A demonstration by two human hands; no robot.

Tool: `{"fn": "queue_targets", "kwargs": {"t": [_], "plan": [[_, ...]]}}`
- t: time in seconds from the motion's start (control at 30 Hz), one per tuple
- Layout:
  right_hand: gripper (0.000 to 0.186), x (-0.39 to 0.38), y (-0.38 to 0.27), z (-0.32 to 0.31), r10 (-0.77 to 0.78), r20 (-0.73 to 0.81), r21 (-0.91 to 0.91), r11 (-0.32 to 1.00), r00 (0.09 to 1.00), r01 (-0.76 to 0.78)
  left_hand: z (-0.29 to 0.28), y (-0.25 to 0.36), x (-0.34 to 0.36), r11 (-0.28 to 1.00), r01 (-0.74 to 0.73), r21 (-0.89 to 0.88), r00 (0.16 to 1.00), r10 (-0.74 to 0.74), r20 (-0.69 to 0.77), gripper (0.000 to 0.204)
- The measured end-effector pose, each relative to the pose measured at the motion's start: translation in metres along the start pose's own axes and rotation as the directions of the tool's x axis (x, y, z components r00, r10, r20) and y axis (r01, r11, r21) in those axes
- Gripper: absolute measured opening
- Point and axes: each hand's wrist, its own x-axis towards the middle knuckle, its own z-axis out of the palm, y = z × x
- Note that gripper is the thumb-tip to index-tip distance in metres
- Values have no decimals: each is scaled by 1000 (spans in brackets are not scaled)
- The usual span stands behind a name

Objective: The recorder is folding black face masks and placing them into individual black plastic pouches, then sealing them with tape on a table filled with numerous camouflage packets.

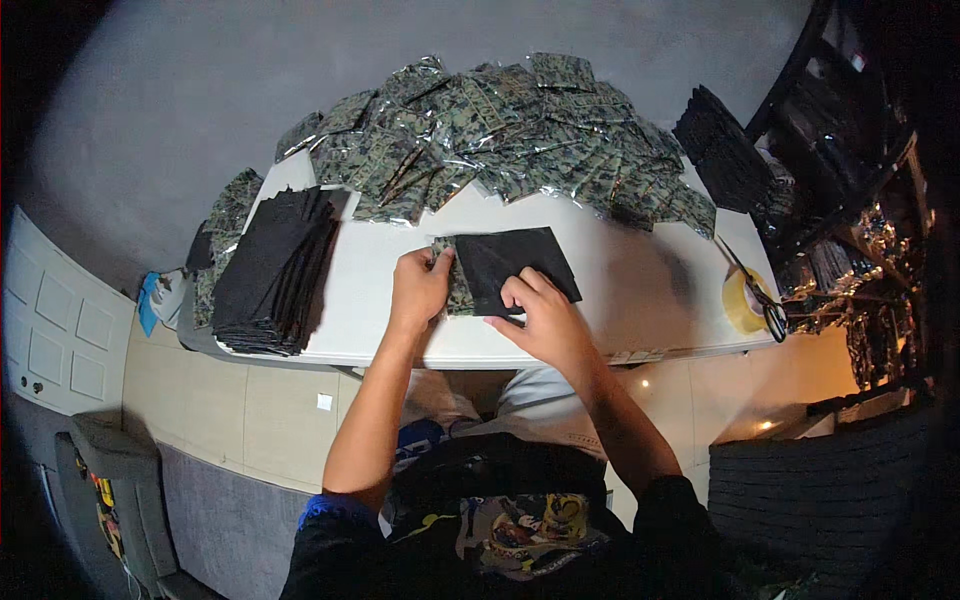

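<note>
In front of me, a flat black rectangular piece (525, 262), perhaps a cloth pouch, lies over the white table. A camouflage packet (460, 292) shows along its left side, partly covered by it. My left hand (420, 285) pinches the packet's upper left edge, thumb on top. With fingers curled, my right hand (540, 312) grips the lower part of the black piece; its fingertips are partly hidden. To the left rises a tall stack of similar black pieces (270, 270). Behind my hands, a wide heap of camouflage packets (480, 130) in shiny clear plastic spreads along the far edge.
At the right end of the white table (640, 290) lie a roll of yellowish tape (738, 303) and black-handled scissors (774, 318). More black pieces (728, 145) stand beyond the far right corner. A grey chair (115, 480) is at lower left, near a white door (65, 315).
</note>
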Motion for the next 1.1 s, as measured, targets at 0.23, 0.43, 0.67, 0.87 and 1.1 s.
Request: {"fn": "queue_targets", "kwargs": {"t": [0.23, 0.43, 0.67, 0.87, 1.1], "plan": [[29, -2, 11, 4, -116, -83, -137, 985, 990, 105, 8, 26, -17, 772, 253, -583, 967, -224, 123, 29], [22, 3, 0, 4, -212, -260, -111, 976, 942, 189, -14, 47, -26, 738, 393, -548, 914, -247, 323, 24], [19, 2, 18, -2, 26, -381, 233, 970, 924, 69, -39, 46, -27, 901, 165, -401, 883, 47, 468, 38], [23, 12, 48, -21, 53, -283, 660, 736, 958, 155, -55, 91, -21, 571, -751, 330, 655, 705, 272, 22], [38, 40, 39, -71, -103, -216, 564, 798, 971, 210, -81, 151, -29, 355, -859, 369, 479, 813, 332, 13]]}}
